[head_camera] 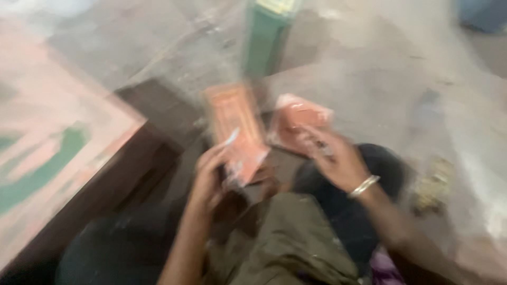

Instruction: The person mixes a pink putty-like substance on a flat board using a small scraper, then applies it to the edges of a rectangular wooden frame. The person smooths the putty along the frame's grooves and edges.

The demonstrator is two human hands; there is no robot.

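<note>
Olive trouser knee (296, 237) sits closest to us, and just above it our left hand (208, 177) has its fingers clamped on an orange packet (237, 132), held up tilted. Our right hand (338, 158), silver bangle (364, 186) at the wrist, touches a second orange packet (301, 119); grip too blurred to tell. Beyond: grey floor (380, 74), green upright post (264, 42).

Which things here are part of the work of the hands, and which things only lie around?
In use: orange packet in left hand; orange packet pile under right hand.

Lying about: green box, patterned board, brownish clump, too blurred to identify.
</note>
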